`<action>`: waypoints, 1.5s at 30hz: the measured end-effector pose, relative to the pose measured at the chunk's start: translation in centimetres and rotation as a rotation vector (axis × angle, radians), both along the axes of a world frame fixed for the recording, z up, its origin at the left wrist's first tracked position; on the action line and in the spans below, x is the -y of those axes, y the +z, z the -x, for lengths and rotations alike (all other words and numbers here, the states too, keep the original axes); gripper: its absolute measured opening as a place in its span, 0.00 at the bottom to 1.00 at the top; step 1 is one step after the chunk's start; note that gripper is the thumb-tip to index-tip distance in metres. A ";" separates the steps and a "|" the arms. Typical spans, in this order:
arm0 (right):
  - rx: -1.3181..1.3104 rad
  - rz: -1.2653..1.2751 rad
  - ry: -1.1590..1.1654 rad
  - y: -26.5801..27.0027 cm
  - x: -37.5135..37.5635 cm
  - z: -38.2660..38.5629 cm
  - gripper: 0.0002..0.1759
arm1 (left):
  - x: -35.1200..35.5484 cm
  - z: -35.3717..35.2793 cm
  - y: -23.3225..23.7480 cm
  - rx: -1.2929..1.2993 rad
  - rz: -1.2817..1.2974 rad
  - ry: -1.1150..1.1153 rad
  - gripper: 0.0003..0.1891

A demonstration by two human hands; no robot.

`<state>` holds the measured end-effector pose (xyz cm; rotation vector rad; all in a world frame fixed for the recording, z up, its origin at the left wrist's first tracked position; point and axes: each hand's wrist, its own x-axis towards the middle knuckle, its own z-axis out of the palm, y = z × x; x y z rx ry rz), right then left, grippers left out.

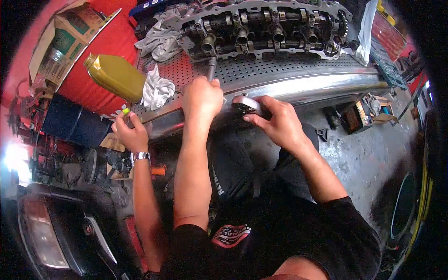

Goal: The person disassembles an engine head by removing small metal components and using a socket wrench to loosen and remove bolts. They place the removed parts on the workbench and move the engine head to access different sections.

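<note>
- While your left hand (201, 99) is balled into a fist around the tool handle (211, 70), the dark shaft of that tool sticks up out of the top of your grip toward the cylinder head (266, 25).
- Your fist sits at the near edge of the perforated metal bench (289, 70), just over its rounded, shiny front lip.
- Your right hand (276, 122) is closed on a round metal piece (245, 105), with thumb below and fingers curled over its far side. It is held against the same front lip, just beside your left fist.
- I cannot tell whether the round metal piece is joined to the tool handle or separate from it.
- The cylinder head lies lengthwise across the back of the bench, cam lobes and valve gear facing up, well beyond both your hands.
- A co-worker's hand (130, 133), with a wristwatch (140, 156) on its wrist, reaches in from the lower left. It grips something small with a yellow-green tip (125, 111) at the left corner of the bench, near your left forearm but not touching it.
- A gold oil bottle (114, 74) lies tilted on its side at the left end of the bench, cap pointing up and left.
- A crumpled grey rag (157, 89) lies just to the right of the bottle, and a second rag (161, 41) is bunched against the left end of the cylinder head.
- An open cardboard box (65, 37) rests on a red surface behind the bottle.
</note>
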<state>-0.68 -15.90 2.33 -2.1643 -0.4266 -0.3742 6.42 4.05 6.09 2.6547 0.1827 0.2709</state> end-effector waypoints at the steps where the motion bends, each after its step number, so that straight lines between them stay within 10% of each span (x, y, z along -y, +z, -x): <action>1: 0.015 -0.052 0.002 0.0 0.0 -0.1 0.23 | 0.3 0.0 0.1 -0.008 -0.006 0.010 0.20; 13: -0.167 -0.111 -0.026 0.6 -1.4 0.4 0.21 | 2.2 0.9 0.2 0.058 -0.269 0.069 0.17; 24: -0.067 0.068 0.074 -0.7 -1.6 1.6 0.16 | -1.7 -3.8 1.3 -0.266 0.634 -0.181 0.09; 32: 0.194 0.167 0.112 -0.6 -3.7 0.8 0.12 | -1.6 -5.2 1.1 -0.114 -0.076 -0.141 0.11; 45: 0.251 0.459 0.199 2.1 -4.0 -2.3 0.13 | -2.3 -5.5 1.4 -0.187 0.112 -0.230 0.10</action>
